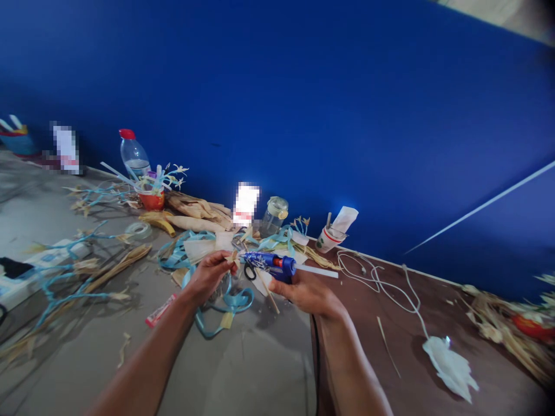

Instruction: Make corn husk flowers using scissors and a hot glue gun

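My right hand (306, 292) grips a blue glue gun (271, 263) with a clear glue stick poking out of its back end, its nozzle pointing left. My left hand (210, 273) is closed in a pinch on a small pale piece of dried husk (232, 255), held right at the gun's tip. Both hands hover above the table, over a loop of light blue ribbon (225, 303) and a thin wooden stick (266, 289).
Along the blue wall stand a red-capped plastic bottle (133, 153), an orange cup of blue stems (151, 196), a glass jar (274, 215) and a paper cup (328, 238). Dried husks (197, 211), black scissors (249, 270), a white cord (377, 280) and a white husk leaf (451, 364) lie around.
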Demonstrator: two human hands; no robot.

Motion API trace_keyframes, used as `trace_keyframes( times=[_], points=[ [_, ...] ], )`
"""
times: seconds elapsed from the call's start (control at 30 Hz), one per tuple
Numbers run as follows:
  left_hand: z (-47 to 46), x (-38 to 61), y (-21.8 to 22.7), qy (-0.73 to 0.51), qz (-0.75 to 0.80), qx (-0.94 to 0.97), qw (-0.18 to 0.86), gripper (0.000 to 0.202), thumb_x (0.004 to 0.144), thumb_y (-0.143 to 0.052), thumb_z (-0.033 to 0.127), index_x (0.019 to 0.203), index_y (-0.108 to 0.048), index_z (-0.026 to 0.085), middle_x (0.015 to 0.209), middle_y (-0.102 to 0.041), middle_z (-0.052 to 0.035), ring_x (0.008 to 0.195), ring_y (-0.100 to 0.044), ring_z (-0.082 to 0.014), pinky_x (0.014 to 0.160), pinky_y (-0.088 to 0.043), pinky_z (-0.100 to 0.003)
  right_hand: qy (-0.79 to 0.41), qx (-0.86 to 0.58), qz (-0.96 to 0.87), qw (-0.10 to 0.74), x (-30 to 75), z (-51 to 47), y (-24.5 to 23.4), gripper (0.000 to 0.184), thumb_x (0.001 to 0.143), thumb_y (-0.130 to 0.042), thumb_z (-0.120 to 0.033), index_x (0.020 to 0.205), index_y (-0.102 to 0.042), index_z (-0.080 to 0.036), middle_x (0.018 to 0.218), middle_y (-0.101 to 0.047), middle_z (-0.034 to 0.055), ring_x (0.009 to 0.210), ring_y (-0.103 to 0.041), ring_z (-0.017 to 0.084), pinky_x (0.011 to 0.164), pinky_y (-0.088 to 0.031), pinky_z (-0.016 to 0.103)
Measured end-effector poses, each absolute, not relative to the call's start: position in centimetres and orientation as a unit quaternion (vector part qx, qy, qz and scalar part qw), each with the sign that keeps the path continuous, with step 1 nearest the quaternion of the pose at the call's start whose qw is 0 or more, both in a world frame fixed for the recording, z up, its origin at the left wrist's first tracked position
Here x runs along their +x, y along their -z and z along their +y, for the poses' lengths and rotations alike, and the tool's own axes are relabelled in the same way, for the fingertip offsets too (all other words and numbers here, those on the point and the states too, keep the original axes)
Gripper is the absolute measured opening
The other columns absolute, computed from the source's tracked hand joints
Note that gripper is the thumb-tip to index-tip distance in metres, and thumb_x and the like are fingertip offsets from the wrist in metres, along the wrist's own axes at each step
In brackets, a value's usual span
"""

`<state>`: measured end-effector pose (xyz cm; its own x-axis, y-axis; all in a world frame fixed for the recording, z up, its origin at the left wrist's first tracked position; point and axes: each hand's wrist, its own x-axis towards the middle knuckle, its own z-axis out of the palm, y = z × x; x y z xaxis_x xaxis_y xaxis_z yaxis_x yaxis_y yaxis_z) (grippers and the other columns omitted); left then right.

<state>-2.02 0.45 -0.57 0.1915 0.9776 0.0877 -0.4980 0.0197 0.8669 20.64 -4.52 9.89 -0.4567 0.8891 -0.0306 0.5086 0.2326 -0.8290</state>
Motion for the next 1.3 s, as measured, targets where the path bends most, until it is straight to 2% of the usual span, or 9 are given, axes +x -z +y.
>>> trace_keyframes(
  times=[0.17,0.33,0.57,0.7,0.83,0.93,1.1,1.3],
  points=[
    [0.5,-2.0,0.4,-0.568,0.285,0.416,0.651,0.023,0.061,-0.081,0.031,0.073,-0.069,0.016,0.064,-0.066,-0.0015,0.058,-0.058,-0.0121,0.060,-0.044,-0.025,-0.376,-0.492,-0.756,0.209,20.6,-4.6,-10.3,0.050,0.082,-0.055,-0.056,0.110,-0.068,-0.017,0.094,-0.071,0.0085,0.096,-0.063,0.029,0.090,-0.048,0.042],
    [0.5,-1.9,0.2,-0.570,0.282,0.409,0.655,0.025,0.058,-0.083,0.032,0.070,-0.068,0.016,0.062,-0.065,-0.0009,0.057,-0.058,-0.0123,0.058,-0.044,-0.025,-0.386,-0.476,-0.756,0.230,20.7,-4.6,-10.5,0.046,0.082,-0.056,-0.053,0.111,-0.068,-0.019,0.104,-0.070,0.0090,0.103,-0.061,0.030,0.091,-0.048,0.042],
    [0.4,-1.9,0.0,-0.565,0.291,0.407,0.656,0.023,0.059,-0.083,0.030,0.068,-0.067,0.015,0.064,-0.066,-0.0019,0.058,-0.058,-0.0127,0.060,-0.044,-0.026,-0.395,-0.473,-0.747,0.249,20.5,-4.7,-10.6,0.043,0.082,-0.057,-0.051,0.108,-0.068,-0.019,0.087,-0.071,0.0068,0.097,-0.062,0.029,0.092,-0.047,0.043],
    [0.4,-1.9,0.0,-0.570,0.283,0.407,0.655,0.023,0.059,-0.083,0.031,0.068,-0.068,0.016,0.062,-0.065,-0.0008,0.057,-0.057,-0.0121,0.060,-0.044,-0.025,-0.390,-0.461,-0.759,0.242,20.4,-4.7,-10.6,0.037,0.082,-0.057,-0.052,0.096,-0.069,-0.020,0.080,-0.070,0.0052,0.097,-0.061,0.028,0.094,-0.045,0.042],
    [0.3,-1.9,-0.1,-0.570,0.289,0.405,0.654,0.024,0.058,-0.083,0.031,0.068,-0.067,0.016,0.062,-0.066,-0.0016,0.057,-0.057,-0.0123,0.060,-0.044,-0.025,-0.412,-0.483,-0.737,0.230,20.9,-4.7,-10.2,0.041,0.080,-0.057,-0.056,0.088,-0.067,-0.017,0.072,-0.066,0.0033,0.080,-0.060,0.022,0.078,-0.049,0.034],
    [0.2,-2.1,-0.2,-0.564,0.289,0.411,0.655,0.020,0.063,-0.080,0.029,0.070,-0.067,0.015,0.066,-0.068,-0.0027,0.059,-0.057,-0.0119,0.062,-0.043,-0.026,-0.416,-0.504,-0.719,0.234,21.4,-4.6,-10.1,0.041,0.079,-0.057,-0.055,0.089,-0.064,-0.016,0.078,-0.065,0.0030,0.072,-0.058,0.017,0.068,-0.047,0.029],
    [0.1,-1.9,-0.5,-0.569,0.289,0.396,0.660,0.018,0.063,-0.080,0.025,0.069,-0.066,0.016,0.059,-0.064,-0.0002,0.059,-0.056,-0.0119,0.063,-0.043,-0.026,-0.284,-0.538,-0.756,0.240,21.4,-4.5,-10.3,0.032,0.081,-0.058,-0.049,0.090,-0.062,-0.019,0.090,-0.065,0.0057,0.083,-0.058,0.020,0.075,-0.045,0.032],
    [0.2,-1.7,-0.6,-0.579,0.289,0.377,0.663,0.023,0.057,-0.083,0.026,0.068,-0.066,0.015,0.063,-0.066,-0.0018,0.058,-0.057,-0.0116,0.059,-0.042,-0.025,-0.182,-0.610,-0.761,0.125,20.5,-4.4,-9.7,0.025,0.082,-0.058,-0.040,0.090,-0.057,-0.016,0.092,-0.059,0.0072,0.082,-0.056,0.020,0.073,-0.041,0.030]
  ],
)
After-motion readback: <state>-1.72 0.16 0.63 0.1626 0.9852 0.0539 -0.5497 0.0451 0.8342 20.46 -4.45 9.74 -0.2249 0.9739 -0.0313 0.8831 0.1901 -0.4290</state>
